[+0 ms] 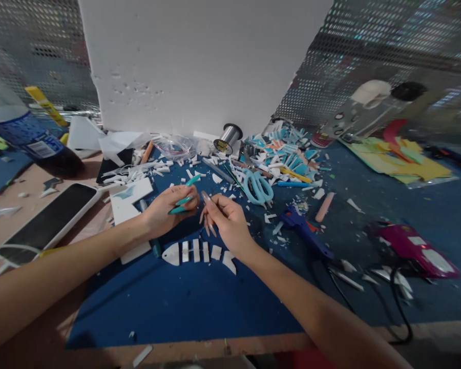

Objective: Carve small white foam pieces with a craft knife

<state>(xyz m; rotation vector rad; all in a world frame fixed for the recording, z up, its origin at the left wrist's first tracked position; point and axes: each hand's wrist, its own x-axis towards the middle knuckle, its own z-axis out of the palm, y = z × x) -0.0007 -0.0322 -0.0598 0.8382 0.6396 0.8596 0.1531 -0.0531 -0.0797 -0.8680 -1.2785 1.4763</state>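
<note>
Meeting at the centre of the frame, the left hand (168,207) and right hand (226,220) hover just above a white foam fish (200,252), cut into segments, on the blue desk (176,307). The left fingers look curled around something small that I cannot make out; the right fingers seem pinched, on what I cannot tell. The fish looks light, stiff and crumbly, best lifted by a segment's edges. Blue scissors (258,187) lie upper right of centre.
</note>
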